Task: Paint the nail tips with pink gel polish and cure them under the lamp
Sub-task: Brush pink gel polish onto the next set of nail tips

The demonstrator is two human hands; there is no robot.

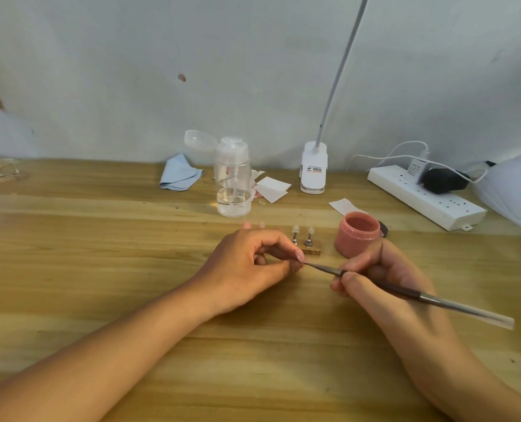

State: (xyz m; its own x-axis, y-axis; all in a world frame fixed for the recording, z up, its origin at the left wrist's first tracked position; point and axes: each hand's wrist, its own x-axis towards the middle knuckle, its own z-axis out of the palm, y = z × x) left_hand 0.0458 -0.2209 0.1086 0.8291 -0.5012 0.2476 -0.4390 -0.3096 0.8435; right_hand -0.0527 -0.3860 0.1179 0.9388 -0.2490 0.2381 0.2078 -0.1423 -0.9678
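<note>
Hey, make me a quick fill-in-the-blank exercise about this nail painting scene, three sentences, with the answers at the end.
1. The brush is held in the ______ hand.
2. The open jar of gel polish is ______ in colour.
3. The brush tip touches a nail tip held in the ______ hand.

Answers: right; pink; left

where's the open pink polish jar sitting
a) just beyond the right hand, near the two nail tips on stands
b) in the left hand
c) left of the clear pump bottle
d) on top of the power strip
a: the pink polish jar stands lidless on the table just past the right hand, beside the nail tips on stands.
</note>
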